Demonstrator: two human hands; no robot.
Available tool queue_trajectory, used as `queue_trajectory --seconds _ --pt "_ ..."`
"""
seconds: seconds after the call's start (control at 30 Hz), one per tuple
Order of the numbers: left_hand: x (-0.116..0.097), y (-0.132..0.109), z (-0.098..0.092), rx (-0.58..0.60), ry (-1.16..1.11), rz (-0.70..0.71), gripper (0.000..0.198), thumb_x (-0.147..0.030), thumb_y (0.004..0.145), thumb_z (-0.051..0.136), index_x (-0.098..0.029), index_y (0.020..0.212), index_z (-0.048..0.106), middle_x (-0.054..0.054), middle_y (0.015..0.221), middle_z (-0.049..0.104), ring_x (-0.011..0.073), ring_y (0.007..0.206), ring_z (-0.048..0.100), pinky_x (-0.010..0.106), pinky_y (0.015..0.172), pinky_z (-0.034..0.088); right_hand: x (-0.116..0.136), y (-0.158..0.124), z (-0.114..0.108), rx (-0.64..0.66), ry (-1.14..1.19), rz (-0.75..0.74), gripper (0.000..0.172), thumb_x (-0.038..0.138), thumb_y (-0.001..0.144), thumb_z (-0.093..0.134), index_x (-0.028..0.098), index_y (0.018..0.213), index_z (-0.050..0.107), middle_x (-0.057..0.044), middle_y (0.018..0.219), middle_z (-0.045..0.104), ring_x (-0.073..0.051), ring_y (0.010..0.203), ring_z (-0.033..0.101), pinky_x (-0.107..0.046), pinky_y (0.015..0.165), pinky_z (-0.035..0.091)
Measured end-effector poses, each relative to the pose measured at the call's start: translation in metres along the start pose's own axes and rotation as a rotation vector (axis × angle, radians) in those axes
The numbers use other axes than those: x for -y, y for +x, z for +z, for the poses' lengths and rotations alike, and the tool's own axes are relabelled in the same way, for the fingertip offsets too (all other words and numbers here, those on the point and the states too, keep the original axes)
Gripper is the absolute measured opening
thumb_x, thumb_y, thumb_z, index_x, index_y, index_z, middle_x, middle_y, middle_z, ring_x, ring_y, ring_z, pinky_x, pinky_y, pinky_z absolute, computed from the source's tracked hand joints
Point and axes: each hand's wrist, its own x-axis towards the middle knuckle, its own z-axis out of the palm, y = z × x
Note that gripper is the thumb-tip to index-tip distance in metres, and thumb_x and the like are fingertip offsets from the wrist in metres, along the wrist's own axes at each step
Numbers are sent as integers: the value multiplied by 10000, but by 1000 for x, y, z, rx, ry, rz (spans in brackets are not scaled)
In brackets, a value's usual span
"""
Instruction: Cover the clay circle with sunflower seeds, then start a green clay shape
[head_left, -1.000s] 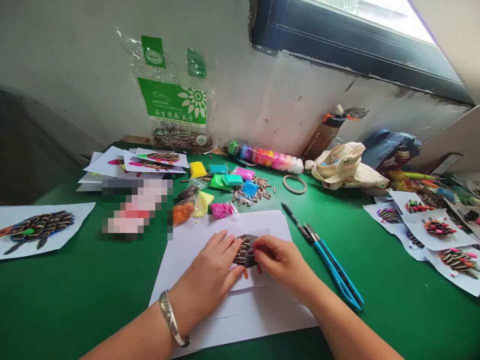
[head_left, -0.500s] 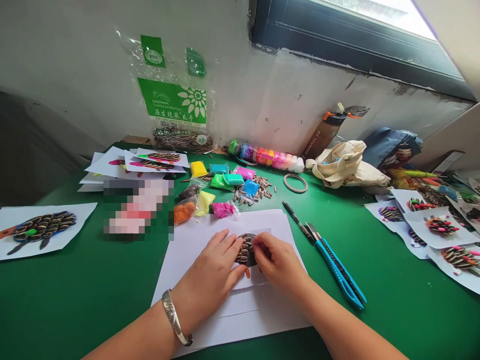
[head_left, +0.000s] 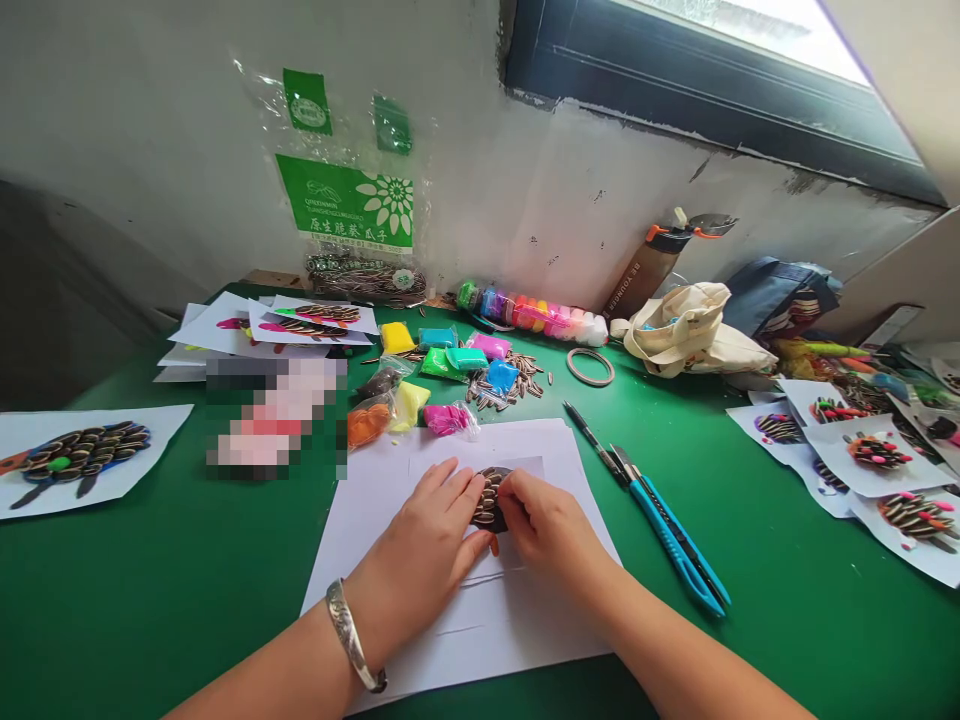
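Observation:
A dark oval clay piece set with rows of striped sunflower seeds (head_left: pixel 489 500) lies on a white paper sheet (head_left: pixel 480 620). My right hand (head_left: pixel 544 525) pinches its right side and hides part of it. My left hand (head_left: pixel 431 530) lies flat on the paper, its fingertips against the piece's left edge. A small orange bit (head_left: pixel 495 545) shows just below the piece. A silver bangle (head_left: pixel 351 635) circles my left wrist.
Blue-handled craft knives (head_left: pixel 671 540) lie right of the paper on the green table (head_left: pixel 150 590). Packets of coloured clay (head_left: pixel 450 365) and loose seeds (head_left: pixel 504 385) sit ahead. Seed-and-clay pictures on paper lie at left (head_left: pixel 75 460) and right (head_left: pixel 877 455). A bottle and cloth bag stand by the wall.
My right hand has shifted left and now covers more of the seed piece. The piece has turned slightly under my fingers, and my left hand has barely moved.

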Motion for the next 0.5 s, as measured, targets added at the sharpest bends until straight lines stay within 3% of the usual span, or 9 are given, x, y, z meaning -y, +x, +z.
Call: queue_trajectory --seconds 0.2,0.5 --pt "1 -1 1 -1 -1 6 448 -255 862 589 -109 1278 510 128 1289 580 336 1288 427 523 1029 437 -8 -2 -6 -20 67 19 74 229 886 463 216 900 534 4 725 620 -140 632 533 -232 586 368" --pt "0 0 0 1 5 5 447 -265 861 596 -104 1270 516 127 1285 582 331 1288 425 510 1034 436 -13 -1 -5 -53 -47 -74 200 205 883 453 199 686 488 14 659 555 -125 603 479 -234 563 324"
